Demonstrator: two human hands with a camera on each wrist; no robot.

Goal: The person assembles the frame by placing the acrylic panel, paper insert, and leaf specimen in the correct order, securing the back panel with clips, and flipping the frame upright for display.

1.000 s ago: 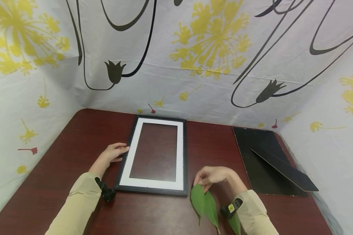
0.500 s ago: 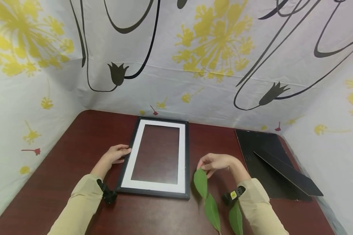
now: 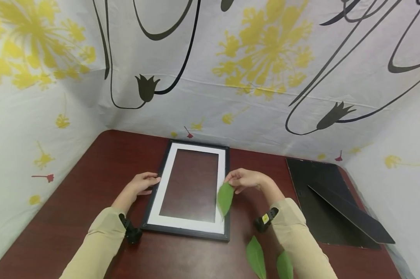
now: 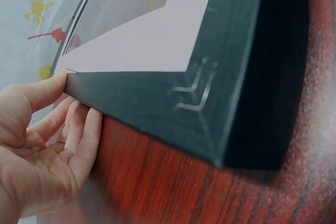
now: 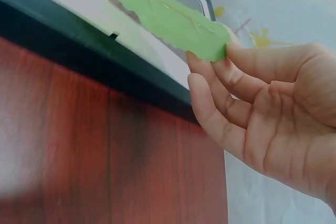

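Leaf (image 3: 225, 198) nearer frame (image 3: 185, 231), in right hand (image 3: 244, 179)

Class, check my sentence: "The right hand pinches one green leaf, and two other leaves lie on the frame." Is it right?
Not quite: the two other leaves lie on the table, not the frame, as the head view shows.

The right hand (image 5: 262, 108) pinches a green leaf (image 5: 173, 17).

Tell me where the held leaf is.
In the head view, the leaf is pinched in the right hand, seen across the right side of the frame.
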